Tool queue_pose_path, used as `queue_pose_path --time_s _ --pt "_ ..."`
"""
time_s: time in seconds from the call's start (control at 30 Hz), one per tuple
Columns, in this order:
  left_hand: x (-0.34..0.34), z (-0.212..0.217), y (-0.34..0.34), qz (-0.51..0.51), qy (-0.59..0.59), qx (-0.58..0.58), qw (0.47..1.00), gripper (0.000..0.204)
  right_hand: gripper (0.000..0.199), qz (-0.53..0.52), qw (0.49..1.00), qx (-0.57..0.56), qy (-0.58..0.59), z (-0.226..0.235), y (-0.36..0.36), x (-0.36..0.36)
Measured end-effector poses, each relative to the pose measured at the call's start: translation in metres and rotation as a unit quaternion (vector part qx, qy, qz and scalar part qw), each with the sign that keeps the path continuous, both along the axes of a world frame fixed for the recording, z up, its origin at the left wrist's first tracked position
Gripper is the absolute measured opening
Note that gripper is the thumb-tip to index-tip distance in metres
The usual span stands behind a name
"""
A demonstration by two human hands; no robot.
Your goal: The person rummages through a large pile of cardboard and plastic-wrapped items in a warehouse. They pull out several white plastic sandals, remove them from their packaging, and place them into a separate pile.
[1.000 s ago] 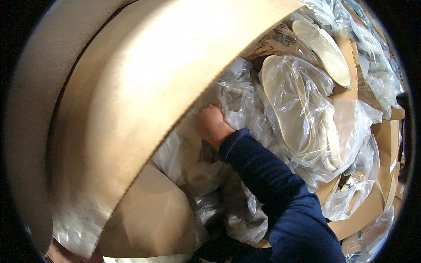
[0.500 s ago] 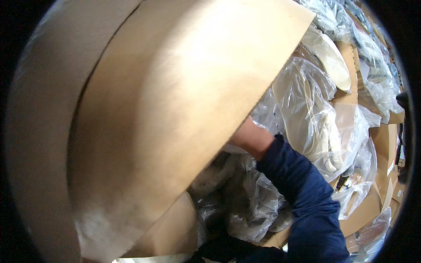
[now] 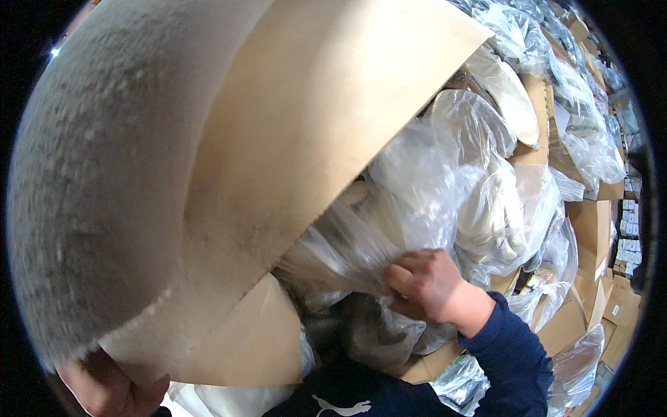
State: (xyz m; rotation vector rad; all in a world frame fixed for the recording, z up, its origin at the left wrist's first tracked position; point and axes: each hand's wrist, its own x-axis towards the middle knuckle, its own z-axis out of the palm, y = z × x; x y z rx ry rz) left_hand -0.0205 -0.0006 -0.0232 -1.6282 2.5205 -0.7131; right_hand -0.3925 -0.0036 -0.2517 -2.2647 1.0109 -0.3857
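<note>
Several clear bags [image 3: 420, 184] around, some perhaps behind one broad cardboard sheet [image 3: 306, 118]

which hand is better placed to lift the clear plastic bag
The right, I'd judge: the right hand is closed on the clear plastic bag, while the left hand appears to hold the lower end of the cardboard.

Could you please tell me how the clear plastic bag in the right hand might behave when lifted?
The clear plastic bag will probably be floppy, since its film gathers into loose folds at the right hand. Its shiny surface may be slippery. Its weight is hard to judge, as any contents look blurred.
</note>
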Motion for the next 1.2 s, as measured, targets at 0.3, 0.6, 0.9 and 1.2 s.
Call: queue_pose_path --time_s 0.3,0.6,0.9,1.2 --pt "0.005 0.006 -0.002 -0.073 0.0 0.035 0.997 0.059 0.043 -0.033 0.977 0.202 -0.058 -0.001 0.081 -0.001" --pt "-0.024 0.018 -0.02 -0.159 0.047 0.139 0.976 0.053 0.02 -0.005 0.993 0.083 0.087 0.066 -0.002 0.016" --pt "-0.056 0.019 -0.027 -0.155 0.037 0.129 0.979 0.023 0.022 -0.12 0.924 -0.314 0.184 -0.014 -0.16 0.157" --pt "-0.032 0.012 -0.032 -0.139 0.01 0.052 0.989 0.06 0.082 -0.157 0.917 0.271 -0.246 -0.151 -0.147 0.129"
